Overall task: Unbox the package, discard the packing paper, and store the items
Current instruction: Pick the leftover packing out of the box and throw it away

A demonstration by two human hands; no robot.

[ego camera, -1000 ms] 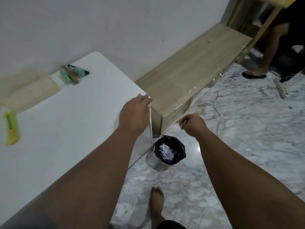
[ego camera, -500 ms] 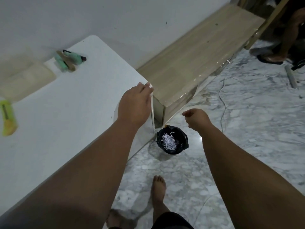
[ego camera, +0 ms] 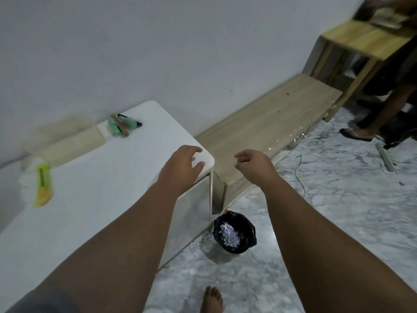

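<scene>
My left hand (ego camera: 182, 166) rests with spread fingers on the near right corner of the white table (ego camera: 94, 195) and holds nothing. My right hand (ego camera: 253, 164) hovers in the air just right of that corner, fingers loosely curled and empty. Below them on the floor stands a small bin lined with a black bag (ego camera: 234, 233), with white shredded packing paper (ego camera: 229, 233) inside. A flat beige box (ego camera: 70, 145) lies at the table's far edge by the wall. Green and brown items (ego camera: 120, 126) lie beside it. A yellow-green cutter (ego camera: 42, 184) lies at the left.
A low wooden bench (ego camera: 268, 129) runs along the wall right of the table. A wooden shelf unit (ego camera: 361, 41) stands at the far right, with another person's leg and sandal (ego camera: 361, 132) beside it. A white cable (ego camera: 302, 175) trails across the marble floor. My bare foot (ego camera: 211, 299) shows below.
My right hand has risen from above the bin to table height and opened slightly. My left hand has shifted from gripping the table's edge to lying on top of its corner. The view tilted up.
</scene>
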